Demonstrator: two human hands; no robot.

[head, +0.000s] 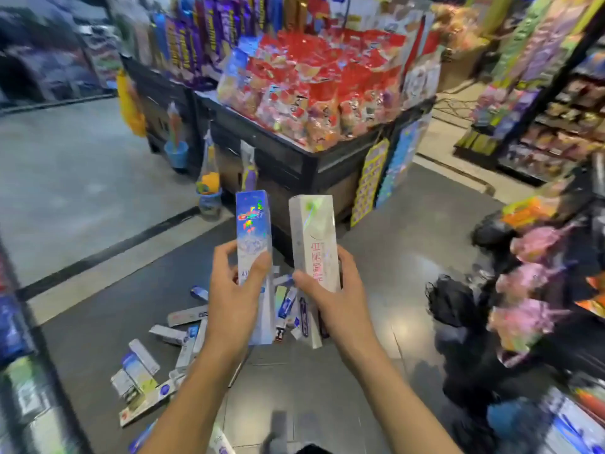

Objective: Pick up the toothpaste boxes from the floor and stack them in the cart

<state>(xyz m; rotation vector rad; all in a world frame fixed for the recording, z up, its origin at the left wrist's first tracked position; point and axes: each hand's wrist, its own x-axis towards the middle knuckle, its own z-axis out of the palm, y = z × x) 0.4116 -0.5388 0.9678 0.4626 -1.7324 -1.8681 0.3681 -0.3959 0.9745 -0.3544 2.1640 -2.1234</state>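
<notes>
My left hand [234,299] grips a blue and white toothpaste box [253,224] held upright at chest height. Beside it my right hand [330,303] holds a white toothpaste box [314,237] with red lettering, also upright. The two boxes stand side by side, a small gap apart. Below them several more toothpaste boxes [157,365] lie scattered on the dark grey floor, some partly hidden behind my hands and forearms. No cart is clearly in view.
A black display bin [288,155] heaped with red snack bags stands straight ahead. Shelves with goods run along the right [543,103] and the left edge [19,371]. Dark bags [455,299] and pink packets lie at the right. Grey floor [75,178] opens to the left.
</notes>
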